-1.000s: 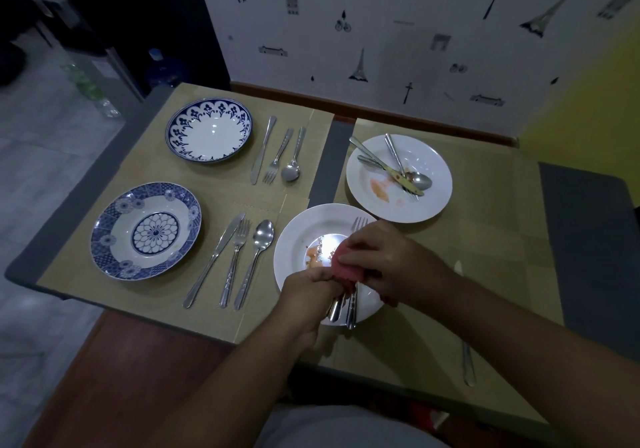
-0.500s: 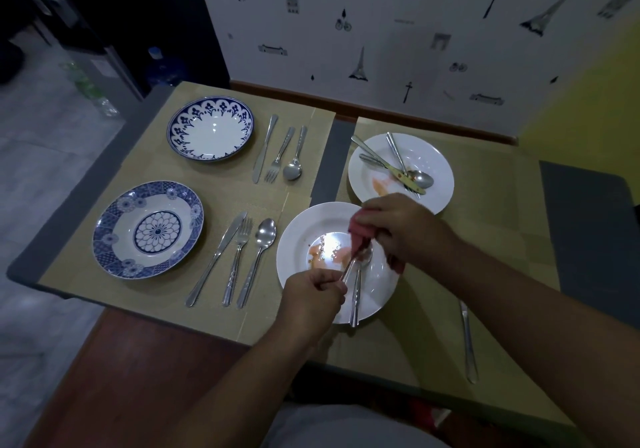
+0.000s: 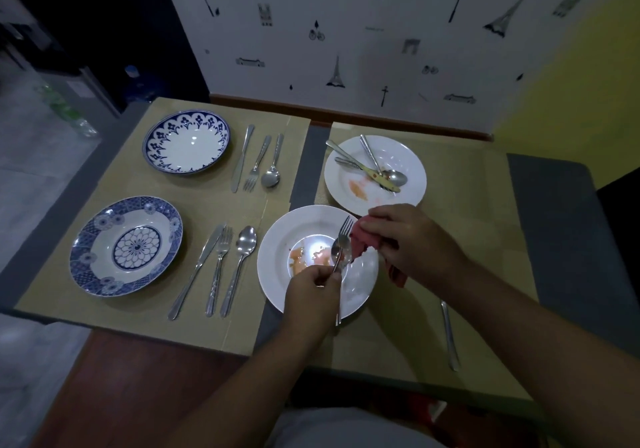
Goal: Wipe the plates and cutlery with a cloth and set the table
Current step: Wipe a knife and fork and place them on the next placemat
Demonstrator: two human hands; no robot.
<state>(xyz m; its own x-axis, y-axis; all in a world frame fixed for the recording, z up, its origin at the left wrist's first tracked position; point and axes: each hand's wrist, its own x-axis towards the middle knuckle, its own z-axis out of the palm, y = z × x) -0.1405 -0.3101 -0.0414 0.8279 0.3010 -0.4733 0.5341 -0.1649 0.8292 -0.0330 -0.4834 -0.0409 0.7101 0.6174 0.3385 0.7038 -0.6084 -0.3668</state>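
Over the smeared white round plate (image 3: 277,240) near the bench's front edge, our left hand (image 3: 311,286) gripped a steel fork (image 3: 343,240) and spoon (image 3: 336,252); our right hand (image 3: 408,240) clutched a crumpled red cloth (image 3: 358,240) touching them.

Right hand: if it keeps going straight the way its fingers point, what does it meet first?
The right hand, clutching the red cloth, points left over the near white plate. First in line are the fork and spoon held up by the left hand. Depth is unclear; the cloth may already touch them.

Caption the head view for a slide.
Left hand holds fork and spoon over a smeared white plate; right hand grips red cloth.
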